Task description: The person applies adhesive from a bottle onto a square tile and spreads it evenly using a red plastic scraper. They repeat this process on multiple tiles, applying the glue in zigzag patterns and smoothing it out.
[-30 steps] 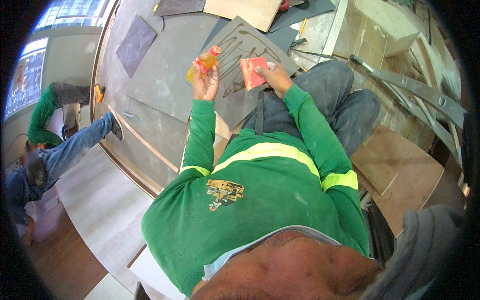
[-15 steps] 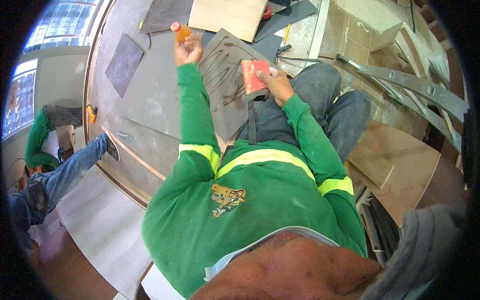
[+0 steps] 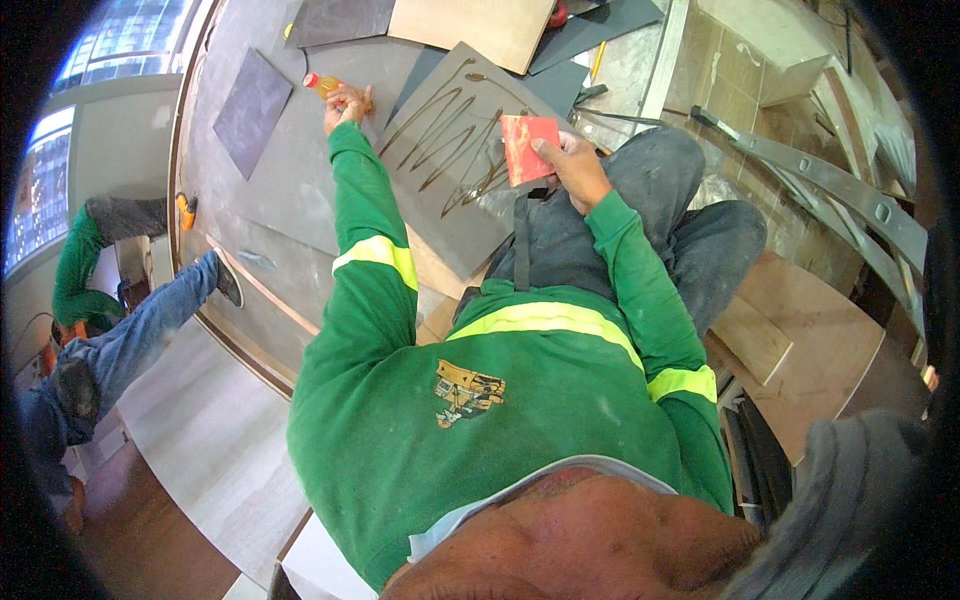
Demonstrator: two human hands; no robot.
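Bottle (image 3: 323, 86): translucent plastic. Grey panel (image 3: 462, 240): smooth, matt, glossy-looking streaks (image 3: 446, 130). Red square (image 3: 524, 140) scuffed; slotted bar (image 3: 845, 187) metal.

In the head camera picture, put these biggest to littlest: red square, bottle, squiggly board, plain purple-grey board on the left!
1. Squiggly board
2. Purple-grey board
3. Red square
4. Bottle, partly hidden by the left hand

No word, number or sign can be read. The shirt (image 3: 570, 410) carries a yellow-brown print (image 3: 469, 392) toward six o'clock from the centre, too small to read; on the bottle (image 3: 323, 85), at eleven o'clock, nothing is legible.
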